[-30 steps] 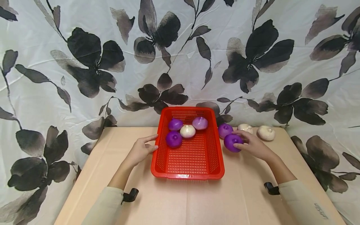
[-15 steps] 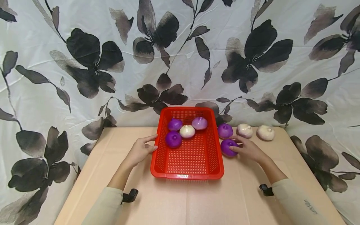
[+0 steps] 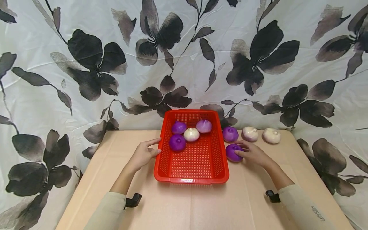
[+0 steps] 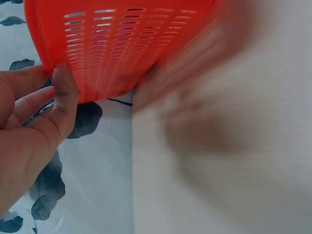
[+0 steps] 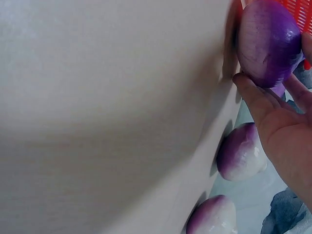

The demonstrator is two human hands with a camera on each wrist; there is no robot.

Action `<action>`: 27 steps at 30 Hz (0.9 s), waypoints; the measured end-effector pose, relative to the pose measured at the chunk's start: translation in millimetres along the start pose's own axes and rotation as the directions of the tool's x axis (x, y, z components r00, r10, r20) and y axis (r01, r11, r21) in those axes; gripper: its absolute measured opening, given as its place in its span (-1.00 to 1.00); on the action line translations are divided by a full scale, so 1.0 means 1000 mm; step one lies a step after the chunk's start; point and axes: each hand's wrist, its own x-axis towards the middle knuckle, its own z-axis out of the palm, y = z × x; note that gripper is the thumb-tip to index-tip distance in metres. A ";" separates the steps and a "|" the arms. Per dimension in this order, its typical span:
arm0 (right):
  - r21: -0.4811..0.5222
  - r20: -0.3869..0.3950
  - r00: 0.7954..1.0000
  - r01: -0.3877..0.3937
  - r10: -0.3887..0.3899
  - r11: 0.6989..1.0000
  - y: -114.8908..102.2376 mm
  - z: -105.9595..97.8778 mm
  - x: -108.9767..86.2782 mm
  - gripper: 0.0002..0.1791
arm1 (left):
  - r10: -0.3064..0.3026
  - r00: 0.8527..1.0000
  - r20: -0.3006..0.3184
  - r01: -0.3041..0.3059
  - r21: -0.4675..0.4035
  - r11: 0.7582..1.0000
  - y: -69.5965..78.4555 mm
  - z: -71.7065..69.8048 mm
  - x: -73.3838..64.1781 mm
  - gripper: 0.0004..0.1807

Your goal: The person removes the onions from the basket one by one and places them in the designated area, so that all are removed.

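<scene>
My left hand (image 3: 144,154) grips the left rim of a red perforated plastic basket (image 3: 189,179), its thumb on the outer wall in the left wrist view. Several onions sit in the basket's far half: a white onion (image 3: 191,134) among purple ones, such as the purple onion (image 3: 177,142) nearest me. Just right of the basket, my right hand (image 3: 254,155) holds another purple onion (image 3: 233,152) between thumb and fingers, low by the table. The right wrist view shows this held onion (image 5: 268,44) from the side, with fingertips along its underside.
Behind the held onion, a purple onion (image 3: 230,134) rests by the basket's right wall. Two whitish onions (image 3: 271,136) tinged purple stand farther right along the back of the beige table (image 3: 189,207). A floral cloth (image 3: 207,64) hangs behind the table edge.
My right hand has brought the held purple onion slightly left and toward me, close to the basket's right wall; it has barely moved in the last half second. The left hand and basket stay put.
</scene>
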 end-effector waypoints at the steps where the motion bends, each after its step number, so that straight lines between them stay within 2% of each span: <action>1: -0.006 0.001 1.000 0.001 -0.001 1.000 0.000 0.000 0.000 -0.46 | -0.001 1.000 -0.002 0.001 0.000 1.000 0.000 0.000 0.000 -0.37; 7: -0.020 0.003 1.000 -0.002 0.002 1.000 0.004 0.002 0.001 -0.48 | -0.009 1.000 -0.006 0.009 -0.001 1.000 0.000 0.000 0.000 -0.36; 27: 0.044 0.046 0.999 -0.019 0.017 0.999 0.004 0.003 -0.003 -0.33 | -0.008 1.000 -0.002 0.008 0.002 1.000 0.001 0.000 0.000 -0.37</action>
